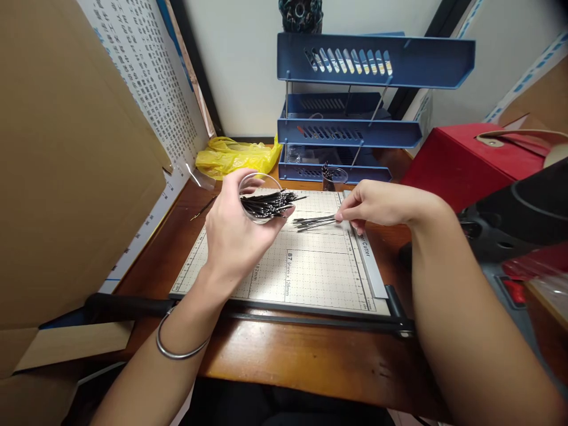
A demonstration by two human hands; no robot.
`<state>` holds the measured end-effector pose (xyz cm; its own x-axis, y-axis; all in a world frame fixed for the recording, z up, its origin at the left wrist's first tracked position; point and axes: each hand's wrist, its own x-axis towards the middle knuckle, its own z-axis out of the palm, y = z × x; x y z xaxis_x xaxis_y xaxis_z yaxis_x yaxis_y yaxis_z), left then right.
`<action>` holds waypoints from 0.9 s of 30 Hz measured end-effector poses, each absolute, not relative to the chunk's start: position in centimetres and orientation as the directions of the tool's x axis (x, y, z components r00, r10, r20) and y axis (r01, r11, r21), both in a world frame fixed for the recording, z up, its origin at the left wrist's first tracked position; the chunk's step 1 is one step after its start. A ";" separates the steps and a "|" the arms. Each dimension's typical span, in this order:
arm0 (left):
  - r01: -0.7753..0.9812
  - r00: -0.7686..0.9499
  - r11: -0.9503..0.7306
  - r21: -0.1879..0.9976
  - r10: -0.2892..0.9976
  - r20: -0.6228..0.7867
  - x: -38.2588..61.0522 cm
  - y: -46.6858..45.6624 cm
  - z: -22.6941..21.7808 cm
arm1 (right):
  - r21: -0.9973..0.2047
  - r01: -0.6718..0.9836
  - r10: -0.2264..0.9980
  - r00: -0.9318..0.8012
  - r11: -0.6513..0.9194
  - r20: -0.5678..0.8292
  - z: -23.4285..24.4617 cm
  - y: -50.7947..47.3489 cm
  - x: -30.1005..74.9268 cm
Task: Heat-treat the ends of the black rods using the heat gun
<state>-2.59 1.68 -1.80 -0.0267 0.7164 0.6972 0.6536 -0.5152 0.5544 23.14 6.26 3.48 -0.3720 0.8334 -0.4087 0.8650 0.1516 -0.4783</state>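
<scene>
My left hand [239, 231] is wrapped round a clear plastic cup [260, 178], tipped on its side with its mouth toward the right. A dense bundle of thin black sticks [266, 205] with shiny specks lies inside, and some ends poke out past the rim. Between the fingertips of my right hand [355, 210] are several loose thin black sticks [313, 222], pinched at one end and pointing left toward the cup. Both hands are over a paper cutter [319, 278] with a cream gridded board. A second clear cup [339, 175] with more black sticks stands behind the board.
A blue tiered tray rack [350, 133] rises at the back, beside a yellow plastic bag [239, 155]. On the right are a red box [470, 154] and a dark grey machine [519, 207]. The cutter's black handle [128, 305] juts left; cardboard [66, 148] walls the left side.
</scene>
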 end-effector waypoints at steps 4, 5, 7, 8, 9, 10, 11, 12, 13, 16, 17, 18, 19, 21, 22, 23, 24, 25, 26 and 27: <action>0.652 -0.026 -0.513 0.559 0.721 0.692 -2.6 1.7 -1.8 | -0.431 0.898 0.831 -0.303 0.084 -0.468 3.6 6.2 22.9; 0.652 -0.026 -0.513 0.559 0.721 0.693 -2.6 1.7 -1.9 | -0.422 0.904 0.835 -0.278 0.061 -0.474 3.6 6.2 22.8; 0.650 -0.023 -0.515 0.558 0.721 0.693 -2.5 1.7 -1.9 | -0.395 0.918 0.849 -0.229 0.027 -0.476 3.7 6.2 22.9; 0.649 -0.022 -0.517 0.559 0.721 0.693 -2.5 1.7 -1.8 | -0.377 0.926 0.858 -0.211 0.022 -0.468 3.7 6.2 22.9; 0.646 -0.021 -0.518 0.560 0.722 0.692 -2.5 1.7 -1.8 | -0.354 0.935 0.869 -0.196 0.026 -0.454 3.8 6.2 23.0; 0.644 -0.021 -0.519 0.562 0.723 0.691 -2.5 1.7 -1.8 | -0.328 0.944 0.880 -0.184 0.035 -0.437 3.8 6.2 23.0; 0.641 -0.021 -0.519 0.565 0.724 0.690 -2.5 1.7 -1.8 | -0.301 0.953 0.891 -0.175 0.045 -0.420 3.9 6.1 22.9; 0.640 -0.022 -0.519 0.567 0.725 0.688 -2.5 1.7 -1.8 | -0.280 0.959 0.899 -0.169 0.055 -0.403 4.0 6.1 22.8; 0.640 -0.022 -0.518 0.567 0.726 0.688 -2.5 1.7 -1.7 | -0.266 0.962 0.905 -0.171 0.067 -0.389 4.0 6.0 22.6; 0.643 -0.016 -0.520 0.562 0.724 0.689 -2.4 1.7 -1.7 | -0.272 0.953 0.901 -0.230 0.132 -0.368 4.3 5.7 21.7; 0.644 -0.014 -0.522 0.559 0.723 0.691 -2.4 1.7 -1.7 | -0.274 0.949 0.893 -0.256 0.159 -0.370 4.3 5.6 21.4; 0.643 -0.011 -0.525 0.558 0.722 0.692 -2.4 1.7 -1.7 | -0.269 0.945 0.882 -0.281 0.185 -0.378 4.4 5.4 21.1; 0.642 -0.008 -0.527 0.557 0.721 0.693 -2.4 1.7 -1.7 | -0.256 0.945 0.871 -0.293 0.203 -0.393 4.4 5.2 20.8; 0.642 -0.005 -0.527 0.557 0.723 0.691 -2.4 1.7 -1.6 | -0.221 0.951 0.852 -0.296 0.218 -0.432 4.5 4.9 20.2; 0.643 -0.005 -0.526 0.557 0.724 0.690 -2.4 1.7 -1.6 | -0.209 0.953 0.843 -0.293 0.219 -0.451 4.4 4.7 19.9; 0.645 -0.003 -0.525 0.556 0.725 0.689 -2.4 1.7 -1.6 | -0.203 0.955 0.833 -0.289 0.216 -0.471 4.4 4.5 19.6; 0.646 -0.002 -0.524 0.554 0.725 0.689 -2.4 1.7 -1.6 | -0.198 0.957 0.824 -0.283 0.211 -0.490 4.3 4.4 19.4; 0.648 -0.002 -0.525 0.552 0.724 0.690 -2.4 1.7 -1.6 | -0.192 0.959 0.817 -0.279 0.209 -0.504 4.1 4.3 19.1; 0.649 -0.002 -0.525 0.550 0.722 0.692 -2.4 1.7 -1.6 | -0.182 0.961 0.815 -0.274 0.209 -0.511 3.9 4.2 18.8; 0.650 -0.003 -0.525 0.549 0.721 0.693 -2.4 1.7 -1.6 | -0.169 0.963 0.816 -0.267 0.209 -0.513 3.8 4.2 18.6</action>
<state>-2.40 1.67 -1.65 -0.0026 0.7207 0.6932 0.6504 -0.5254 0.5486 18.63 4.17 3.76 -0.2671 0.8158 -0.5130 0.9632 0.2089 -0.1693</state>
